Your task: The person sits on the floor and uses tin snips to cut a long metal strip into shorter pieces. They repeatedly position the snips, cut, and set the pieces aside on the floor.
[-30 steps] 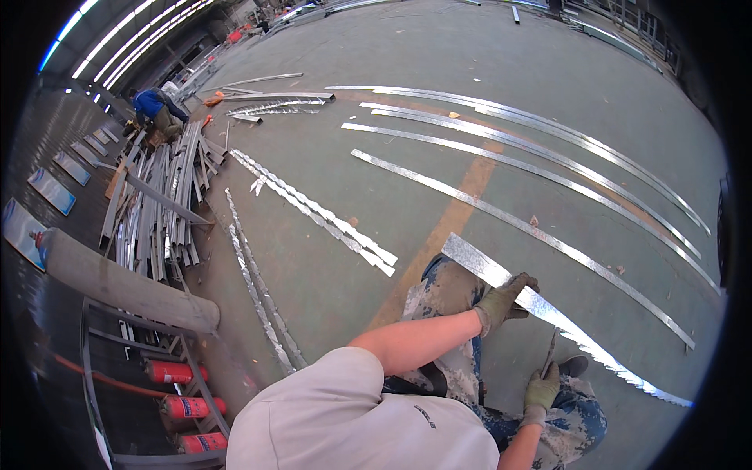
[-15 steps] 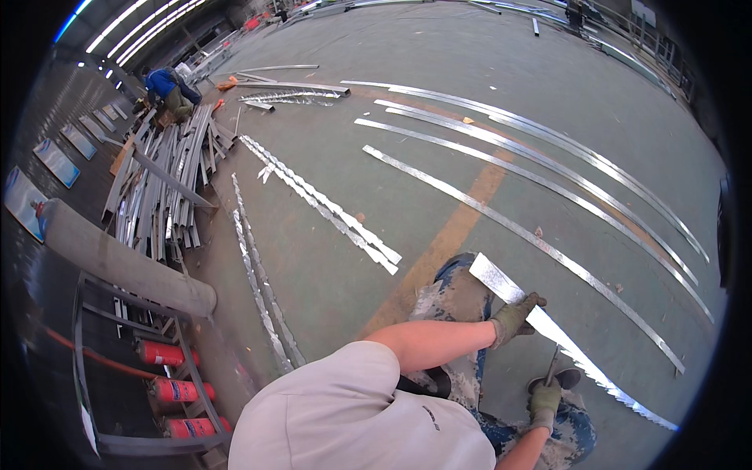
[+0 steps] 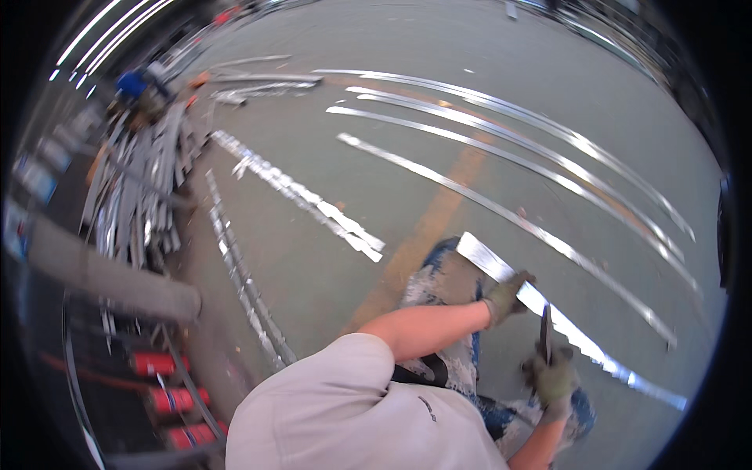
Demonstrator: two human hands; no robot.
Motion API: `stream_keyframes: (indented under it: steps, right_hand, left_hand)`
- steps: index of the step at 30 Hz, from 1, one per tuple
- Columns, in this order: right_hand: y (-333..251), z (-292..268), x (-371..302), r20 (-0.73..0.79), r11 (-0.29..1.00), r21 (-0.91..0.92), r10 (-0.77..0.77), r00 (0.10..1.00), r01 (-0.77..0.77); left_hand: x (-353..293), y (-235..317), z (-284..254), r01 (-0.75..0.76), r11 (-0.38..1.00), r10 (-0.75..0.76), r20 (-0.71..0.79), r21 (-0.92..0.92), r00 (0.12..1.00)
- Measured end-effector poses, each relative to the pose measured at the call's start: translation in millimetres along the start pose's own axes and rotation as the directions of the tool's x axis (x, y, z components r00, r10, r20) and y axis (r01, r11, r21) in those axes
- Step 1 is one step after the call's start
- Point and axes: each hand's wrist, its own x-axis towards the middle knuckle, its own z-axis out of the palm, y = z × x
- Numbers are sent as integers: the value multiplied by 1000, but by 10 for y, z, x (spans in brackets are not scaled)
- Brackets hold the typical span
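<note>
One bright, flat metal strip point(image 3: 565, 325), ragged along its lower edge, slants from beside the left knee point(image 3: 439, 278) down to the right above the floor point(image 3: 337, 172). The left hand point(image 3: 509, 298) wraps it in a firm grip; just below, the right hand point(image 3: 550, 376) clenches a dark tool point(image 3: 546, 333) pointing up at that edge.

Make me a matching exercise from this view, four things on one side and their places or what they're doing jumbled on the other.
Things:
1. Left hand
2. Right hand
3. Red cylinders
4. Person in the background

Matches:
A. Holding a dark hand tool
B. Lower left of the view
C. Upper left, in blue
D. Gripping a bright metal strip

Pairs: 1-D, 2-A, 3-B, 4-C
</note>
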Motion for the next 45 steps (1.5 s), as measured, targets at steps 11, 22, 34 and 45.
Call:
stream_keyframes:
  steps: [11, 22, 34, 45]
  right_hand:
    - [-2543, 623, -778, 832, 73, -139, -532, 156, 988]
    - [-2676, 482, -935, 835, -71, -87, -550, 34, 994]
    - [-2124, -230, -848, 755, 82, -355, -562, 337, 931]
    - [-2598, -20, -1035, 818, -82, -250, -551, 165, 965]
  left_hand:
    - [23, 131, -103, 9, 999, -14, -107, -43, 994]
    - [-8, 114, -228, 28, 996, -30, -18, -90, 999]
    - [70, 55, -184, 74, 990, -74, 4, -122, 997]
    - [-32, 59, -141, 58, 987, -57, 11, -148, 998]
